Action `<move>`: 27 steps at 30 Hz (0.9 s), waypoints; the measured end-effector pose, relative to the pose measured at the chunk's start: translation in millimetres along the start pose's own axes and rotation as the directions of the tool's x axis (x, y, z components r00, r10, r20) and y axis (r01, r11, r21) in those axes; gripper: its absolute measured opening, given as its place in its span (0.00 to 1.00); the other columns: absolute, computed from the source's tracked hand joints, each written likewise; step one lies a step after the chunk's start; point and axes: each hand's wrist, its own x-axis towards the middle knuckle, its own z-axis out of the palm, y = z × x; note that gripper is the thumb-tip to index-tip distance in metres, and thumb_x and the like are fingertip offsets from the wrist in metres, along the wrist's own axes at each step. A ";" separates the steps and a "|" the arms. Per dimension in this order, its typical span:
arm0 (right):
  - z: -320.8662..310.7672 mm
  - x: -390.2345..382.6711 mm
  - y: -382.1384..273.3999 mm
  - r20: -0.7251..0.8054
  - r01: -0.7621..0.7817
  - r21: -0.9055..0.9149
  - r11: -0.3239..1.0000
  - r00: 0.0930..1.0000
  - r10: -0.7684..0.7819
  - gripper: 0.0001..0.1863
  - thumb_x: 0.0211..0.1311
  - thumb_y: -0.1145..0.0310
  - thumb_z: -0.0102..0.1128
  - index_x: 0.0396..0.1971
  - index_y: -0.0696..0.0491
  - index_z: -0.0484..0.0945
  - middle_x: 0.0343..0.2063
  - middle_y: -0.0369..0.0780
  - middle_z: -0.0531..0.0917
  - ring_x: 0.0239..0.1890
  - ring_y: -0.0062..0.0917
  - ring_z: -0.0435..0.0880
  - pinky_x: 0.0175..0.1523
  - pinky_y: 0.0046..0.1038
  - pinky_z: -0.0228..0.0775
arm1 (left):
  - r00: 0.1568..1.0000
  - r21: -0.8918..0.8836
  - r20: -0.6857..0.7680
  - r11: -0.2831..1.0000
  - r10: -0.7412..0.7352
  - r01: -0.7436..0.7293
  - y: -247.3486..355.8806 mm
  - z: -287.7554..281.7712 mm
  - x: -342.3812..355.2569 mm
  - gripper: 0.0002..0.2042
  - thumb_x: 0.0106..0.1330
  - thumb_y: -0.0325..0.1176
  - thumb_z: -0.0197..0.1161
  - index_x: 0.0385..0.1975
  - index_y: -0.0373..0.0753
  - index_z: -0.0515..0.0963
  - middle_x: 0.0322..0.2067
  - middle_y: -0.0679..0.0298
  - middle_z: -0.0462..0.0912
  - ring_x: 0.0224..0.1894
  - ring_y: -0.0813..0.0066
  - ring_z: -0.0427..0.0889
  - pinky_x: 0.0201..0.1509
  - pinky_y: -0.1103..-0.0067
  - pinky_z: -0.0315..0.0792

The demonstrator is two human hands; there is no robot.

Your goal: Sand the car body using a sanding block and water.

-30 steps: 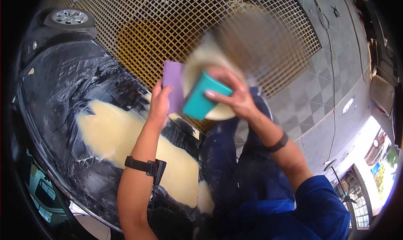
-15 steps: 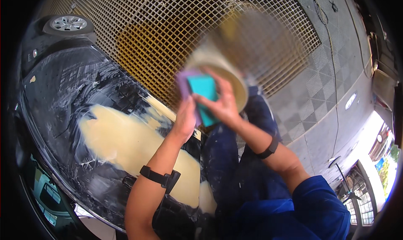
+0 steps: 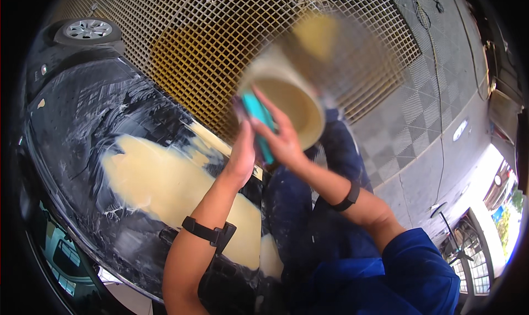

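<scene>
My left hand [image 3: 242,152] is closed on a purple block, mostly hidden and blurred. My right hand [image 3: 281,141] grips a teal block [image 3: 260,116], pressed against the purple one. Just behind both hands is a blurred cream round container [image 3: 292,103] with a beige inside; above it, a blurred grey-brown shape with a yellow patch [image 3: 314,31] is hard to make out. On the left, a black car panel [image 3: 77,127] carries whitish smears and a large pale cream patch [image 3: 143,177].
A yellowish and grey grating [image 3: 187,56] covers the floor ahead. A car wheel [image 3: 88,29] is at upper left. A cable [image 3: 438,94] runs over the grey floor at right, near a black stand [image 3: 457,243]. My dark-trousered legs [image 3: 341,155] are below the container.
My left hand and purple block have moved right since a second ago, meeting the teal block. My right hand has moved slightly left and turned, so the teal block now shows edge-on.
</scene>
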 end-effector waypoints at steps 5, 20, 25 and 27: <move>1.4 -10.7 2.7 0.066 -0.030 -0.011 0.999 0.997 0.031 0.39 0.65 0.54 0.65 0.73 0.49 0.61 0.61 0.49 0.67 0.66 0.41 0.66 0.69 0.39 0.61 | 0.995 -0.070 -0.096 0.997 -0.036 0.029 11.0 17.7 -9.3 0.32 0.79 0.57 0.36 0.72 0.37 0.56 0.68 0.60 0.64 0.70 0.71 0.64 0.72 0.72 0.59; -32.9 -5.1 174.6 0.432 -0.066 -0.383 0.921 0.869 0.242 0.42 0.58 0.44 0.69 0.70 0.43 0.66 0.55 0.55 0.72 0.57 0.49 0.73 0.65 0.41 0.64 | 0.984 1.000 -0.005 0.010 0.181 0.003 138.6 -15.5 -180.7 0.20 0.66 0.31 0.61 0.57 0.35 0.72 0.58 0.51 0.74 0.63 0.54 0.72 0.66 0.65 0.65; -19.0 58.7 279.4 0.215 -0.027 -0.882 0.471 0.866 0.452 0.37 0.62 0.49 0.62 0.71 0.23 0.60 0.70 0.44 0.63 0.61 0.56 0.73 0.59 0.66 0.64 | 0.779 0.750 -0.257 -0.390 0.571 0.534 140.9 -50.4 -330.6 0.22 0.71 0.33 0.54 0.62 0.31 0.68 0.67 0.48 0.66 0.72 0.49 0.61 0.75 0.60 0.51; -39.8 92.6 366.7 0.171 -0.002 -0.846 0.533 0.946 0.276 0.35 0.65 0.52 0.56 0.73 0.32 0.58 0.72 0.50 0.57 0.65 0.61 0.68 0.63 0.66 0.60 | 0.695 0.626 -0.302 -0.414 0.652 0.660 115.5 -73.2 -374.6 0.26 0.74 0.39 0.51 0.67 0.31 0.64 0.71 0.47 0.60 0.75 0.49 0.55 0.77 0.59 0.47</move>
